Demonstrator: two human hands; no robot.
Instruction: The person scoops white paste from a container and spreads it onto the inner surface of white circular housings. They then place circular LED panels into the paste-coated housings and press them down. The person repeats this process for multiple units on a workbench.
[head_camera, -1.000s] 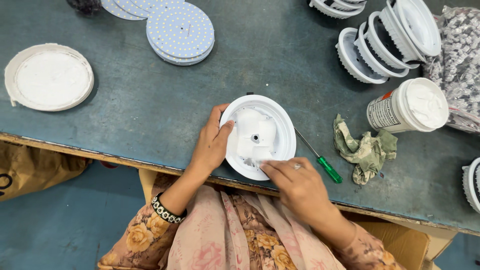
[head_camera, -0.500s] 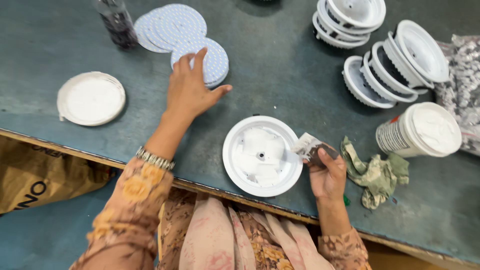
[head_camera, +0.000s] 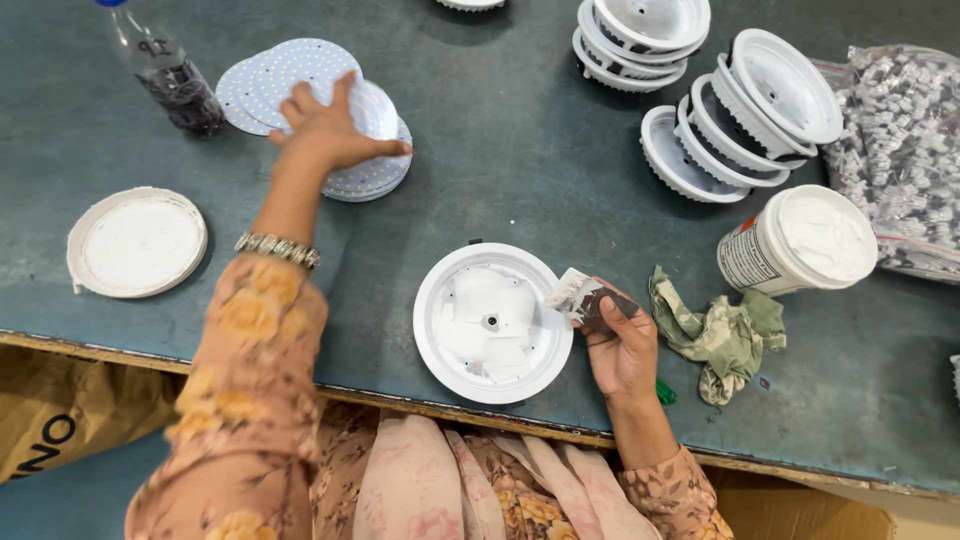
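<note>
A person's left hand (head_camera: 330, 125) lies flat, fingers spread, on a stack of white dotted discs (head_camera: 375, 165) at about ten o'clock on the grey-green table (head_camera: 500, 150), touching the top disc without closing around it; a beaded bracelet (head_camera: 277, 248) circles the wrist above a floral sleeve (head_camera: 245, 400). The right hand (head_camera: 622, 345), at five o'clock near the table's front edge, pinches a small smeared card (head_camera: 580, 297) between thumb and fingers, the card tilted just beside the rim of a round white housing (head_camera: 492, 322). The housing lies open side up at the centre front, between the two hands, with white paste smeared around a small hole in its middle. Under the right hand a green tool handle (head_camera: 665, 392) peeks out, mostly hidden. Just to the right, at four o'clock, lies a crumpled green rag (head_camera: 725, 335), and beyond it, at three o'clock, stands an open tub (head_camera: 800, 242) filled with white paste. At one to two o'clock, empty white housings (head_camera: 740, 110) lean against one another in a row, with another stack behind them. A clear bag of small white parts (head_camera: 905, 150) rests at the right edge. At nine o'clock a white lid (head_camera: 136, 242) lies flat, well apart from the hands, and at eleven o'clock a clear bottle (head_camera: 165, 70) with dark contents stands just beside the discs.
</note>
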